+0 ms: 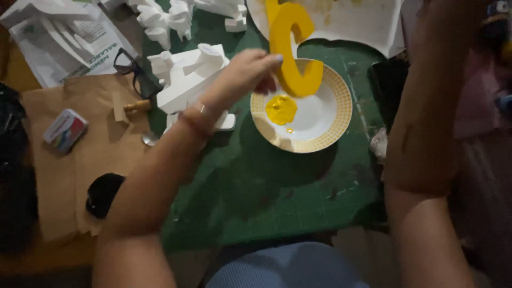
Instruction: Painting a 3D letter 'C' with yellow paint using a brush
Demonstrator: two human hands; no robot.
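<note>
My left hand [242,74] grips a yellow-painted curved foam letter [290,48] by its inner edge and holds it over a white plate with a patterned gold rim [341,122]. A pool of yellow paint [281,109] lies in the plate. My right forearm [421,133] rises along the right side; its hand is out of the frame at the top. Everything sits on a green cutting mat [266,192].
White foam letters [186,74] lie left of the plate and along the far edge. A white sheet with yellow smears [362,21] is at the back. Black glasses [133,69], a small tin [65,129], a black object [103,193] and brown paper [80,149] lie left.
</note>
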